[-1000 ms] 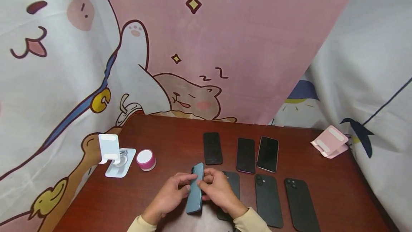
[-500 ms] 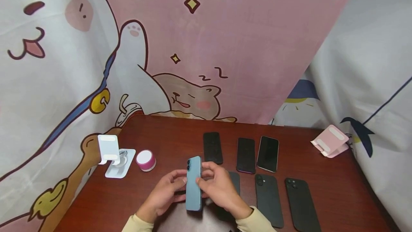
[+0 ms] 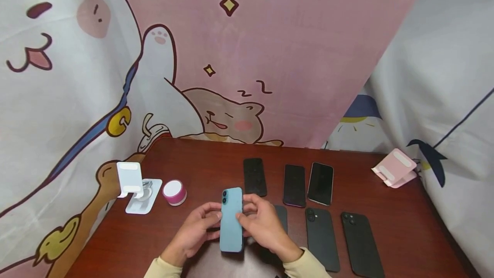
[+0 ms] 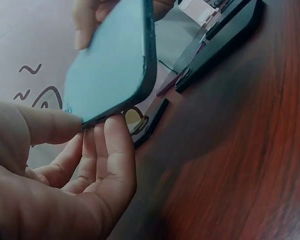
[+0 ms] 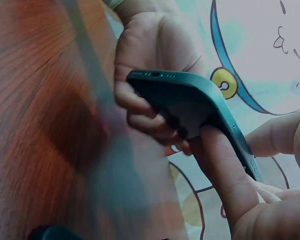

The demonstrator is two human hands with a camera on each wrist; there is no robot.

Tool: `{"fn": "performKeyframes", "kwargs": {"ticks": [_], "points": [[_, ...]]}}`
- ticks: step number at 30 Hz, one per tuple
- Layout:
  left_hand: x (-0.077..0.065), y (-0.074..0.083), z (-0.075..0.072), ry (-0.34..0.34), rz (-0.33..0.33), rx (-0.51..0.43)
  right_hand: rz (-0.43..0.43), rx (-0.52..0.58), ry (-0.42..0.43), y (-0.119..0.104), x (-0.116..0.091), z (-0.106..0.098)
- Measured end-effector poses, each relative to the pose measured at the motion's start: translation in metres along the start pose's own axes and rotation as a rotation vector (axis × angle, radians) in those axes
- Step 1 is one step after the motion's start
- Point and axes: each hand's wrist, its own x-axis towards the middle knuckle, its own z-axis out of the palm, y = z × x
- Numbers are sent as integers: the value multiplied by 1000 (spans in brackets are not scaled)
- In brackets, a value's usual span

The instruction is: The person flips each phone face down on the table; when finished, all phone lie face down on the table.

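Observation:
A light-blue smartphone (image 3: 231, 222) is held up above the table, its back with two camera lenses facing me in the head view. My left hand (image 3: 197, 228) pinches its left long edge, thumb tip and fingertips meeting at the rim in the left wrist view. On the opposite edge my right hand (image 3: 264, 226) grips it, thumb on the back and a finger (image 5: 225, 165) against the dark screen side. The phone's bottom edge with its charging port points toward me. Under my right hand lies a dark phone (image 3: 281, 216), partly hidden.
Two black phones (image 3: 323, 239) (image 3: 362, 243) lie face down at the right. Behind them are screen-up phones (image 3: 254, 177) (image 3: 294, 185) (image 3: 320, 183). A white stand (image 3: 131, 179) and a pink-and-white round container (image 3: 174, 192) stand left, a pink stand (image 3: 395, 168) far right.
The blue phone has turned from nearly edge-on to show its full back. My left fingers have moved from its back to its left edge; the right hand keeps its grip.

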Motion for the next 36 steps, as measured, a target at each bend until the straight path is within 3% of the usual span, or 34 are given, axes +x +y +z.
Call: {"fn": "performKeyframes", "kwargs": {"ticks": [7,13,25,36], "points": [[-1,1,0,71,33,103,21,-45,65,15,1,2],[-1,-2,2,143,68,228,42,-101,66,32,2,2],[-3,-8,8,177,121,427,-32,-325,53,44,2,-1],[-5,-1,13,231,94,586,-14,-293,-35,46,2,-6]]}}
